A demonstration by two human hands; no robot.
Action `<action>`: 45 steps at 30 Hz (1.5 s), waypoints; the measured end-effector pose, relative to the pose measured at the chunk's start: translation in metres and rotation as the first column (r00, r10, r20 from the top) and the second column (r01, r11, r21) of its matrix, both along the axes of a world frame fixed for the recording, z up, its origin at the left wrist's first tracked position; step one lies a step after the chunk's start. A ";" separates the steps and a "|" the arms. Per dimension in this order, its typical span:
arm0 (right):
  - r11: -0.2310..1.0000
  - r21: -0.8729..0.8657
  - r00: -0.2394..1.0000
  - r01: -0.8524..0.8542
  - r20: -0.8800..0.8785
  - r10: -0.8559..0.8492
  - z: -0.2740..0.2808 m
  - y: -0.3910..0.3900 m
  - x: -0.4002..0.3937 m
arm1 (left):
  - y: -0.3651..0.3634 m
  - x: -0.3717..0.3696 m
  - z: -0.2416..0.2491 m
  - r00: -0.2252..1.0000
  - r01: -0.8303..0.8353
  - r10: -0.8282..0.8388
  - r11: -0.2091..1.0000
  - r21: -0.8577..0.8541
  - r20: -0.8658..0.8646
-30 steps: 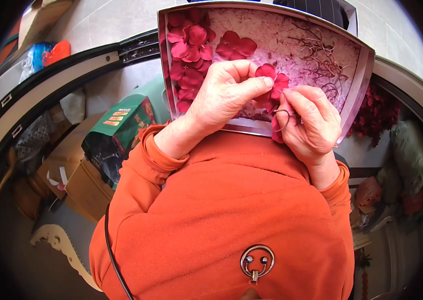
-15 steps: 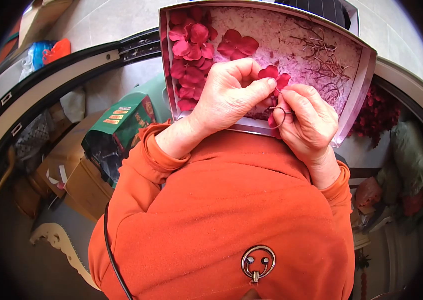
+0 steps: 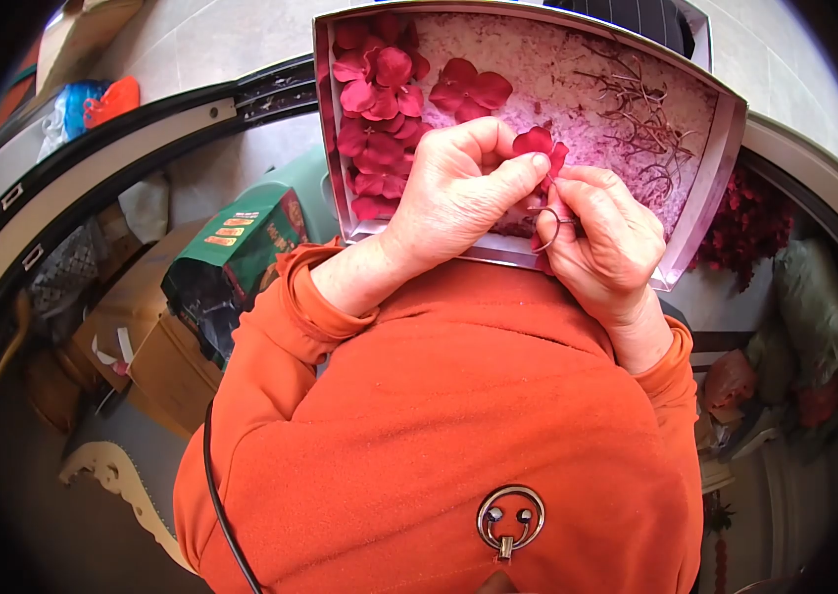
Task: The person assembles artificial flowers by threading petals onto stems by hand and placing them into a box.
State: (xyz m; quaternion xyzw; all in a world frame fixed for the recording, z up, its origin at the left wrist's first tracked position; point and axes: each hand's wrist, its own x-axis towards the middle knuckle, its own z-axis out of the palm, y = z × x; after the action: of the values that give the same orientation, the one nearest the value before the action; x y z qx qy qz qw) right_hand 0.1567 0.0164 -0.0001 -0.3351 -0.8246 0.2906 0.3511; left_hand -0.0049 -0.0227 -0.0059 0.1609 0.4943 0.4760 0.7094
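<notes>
My left hand point(image 3: 463, 188) is closed in a pinch on a dark red artificial flower point(image 3: 540, 147), whose petals rise above the thumb tip. Close beside it, my right hand point(image 3: 609, 223) is closed on a thin curved brown stem point(image 3: 549, 220), which loops below the fingers. The fingertips of both hands nearly meet at the flower's base, and the exact joint there is too small to make out. Both hands are over a shallow white box point(image 3: 726, 163). Inside it, a pile of red flowers point(image 3: 379, 139) lies at the left, with one loose flower point(image 3: 470, 89) beside it.
Several loose curly brown stems point(image 3: 641, 99) lie in the box's right part. A green printed bag point(image 3: 236, 243) and cardboard boxes point(image 3: 161, 366) stand at the left. More dark red flowers point(image 3: 750, 233) and a plastic bag point(image 3: 815, 307) are at the right.
The flower between my hands has turned slightly, and its petals look narrower. My right hand has shifted a little to the left with the stem. My left hand has barely moved.
</notes>
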 end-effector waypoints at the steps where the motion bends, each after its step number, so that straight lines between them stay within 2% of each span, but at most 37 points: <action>1: 1.000 0.003 1.000 0.001 0.001 -0.001 0.000 0.000 0.000 | 0.000 0.000 0.000 1.000 0.000 0.000 1.000 -0.001 0.000; 6: 1.000 -0.019 1.000 -0.005 0.004 0.005 0.001 0.001 -0.001 | -0.001 0.002 -0.002 0.997 0.009 -0.004 0.997 0.075 -0.071; 16: 1.000 -0.015 1.000 -0.004 0.004 0.004 -0.002 0.001 -0.002 | -0.001 0.002 -0.001 0.996 0.013 -0.005 0.996 0.084 -0.087; 19: 0.999 -0.038 1.000 -0.010 0.002 0.010 -0.001 0.002 -0.003 | -0.001 0.001 -0.003 0.983 0.073 -0.053 0.992 0.107 -0.178; 20: 0.999 -0.035 1.000 -0.014 -0.007 0.014 0.000 0.002 -0.003 | -0.001 0.002 -0.003 0.983 0.082 -0.063 0.991 0.104 -0.171; 24: 0.969 -0.247 1.000 0.007 -0.015 -0.011 0.012 0.006 0.002 | -0.002 0.003 0.001 0.997 0.051 -0.046 0.996 0.070 -0.063; 25: 0.983 -0.186 1.000 0.012 -0.023 -0.016 0.017 0.009 0.004 | -0.002 0.000 0.000 0.997 0.045 -0.040 0.996 0.071 -0.069; 27: 0.991 -0.131 0.998 0.038 -0.042 -0.044 0.021 0.010 0.012 | -0.002 -0.009 -0.003 0.945 0.208 -0.195 0.978 0.023 -0.262; 28: 0.993 -0.116 0.996 -0.018 -0.090 0.007 0.024 0.013 0.014 | -0.002 -0.013 0.000 0.944 0.207 -0.193 0.978 0.023 -0.268; 29: 0.975 -0.193 0.985 -0.109 -0.150 0.081 0.023 0.016 0.018 | 0.000 -0.017 0.004 0.831 0.331 -0.253 0.941 0.075 -0.495; 30: 0.961 -0.228 0.977 -0.156 -0.182 0.115 0.023 0.015 0.018 | 0.002 -0.020 0.010 0.667 0.458 -0.272 0.884 0.093 -0.693; 31: 0.944 -0.262 0.966 -0.202 -0.214 0.147 0.023 0.015 0.018 | 0.004 -0.022 0.014 0.579 0.438 -0.019 0.850 0.291 -0.815; 32: 0.923 -0.333 0.964 -0.193 -0.241 0.115 0.022 0.013 0.015 | 0.007 -0.024 0.007 0.409 0.432 0.227 0.805 0.407 -0.884; 33: 0.896 -0.403 0.961 -0.188 -0.266 0.082 0.021 0.011 0.013 | 0.012 -0.030 0.009 0.262 0.465 0.272 0.806 0.368 -0.926; 34: 0.895 -0.403 0.960 -0.190 -0.267 0.084 0.021 0.009 0.013 | 0.016 -0.036 0.011 0.107 0.490 0.311 0.810 0.322 -0.944; 35: 0.879 -0.447 0.973 -0.166 -0.221 0.071 0.021 0.007 0.013 | 0.018 -0.039 0.008 0.048 0.475 0.288 0.836 0.275 -0.956; 36: 0.862 -0.487 0.983 -0.138 -0.172 0.060 0.021 0.006 0.013 | 0.020 -0.041 0.007 0.047 0.474 0.288 0.836 0.276 -0.956; 37: 0.894 -0.428 0.988 -0.132 -0.127 0.085 0.020 0.008 0.011 | 0.022 -0.043 0.005 -0.001 0.532 0.268 0.816 0.226 -0.964; 39: 0.891 -0.437 0.992 -0.120 -0.095 0.086 0.019 0.008 0.009 | 0.025 -0.044 0.000 -0.064 0.599 0.253 0.783 0.165 -0.965; 43: 0.857 -0.507 0.996 -0.090 -0.042 0.080 0.019 0.008 0.002 | 0.028 -0.042 0.001 -0.029 0.625 0.270 0.756 0.194 -0.962; 45: 0.846 -0.527 0.997 -0.082 -0.035 0.074 0.016 0.009 0.002 | 0.025 -0.037 0.006 0.073 0.622 0.345 0.718 0.313 -0.936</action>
State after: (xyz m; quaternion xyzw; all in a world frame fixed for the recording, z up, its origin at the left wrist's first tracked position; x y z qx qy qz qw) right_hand 0.1586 0.0257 0.0163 -0.3830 -0.7235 0.5221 0.2393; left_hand -0.0418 0.0021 0.0000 0.7314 0.6034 0.2964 0.1143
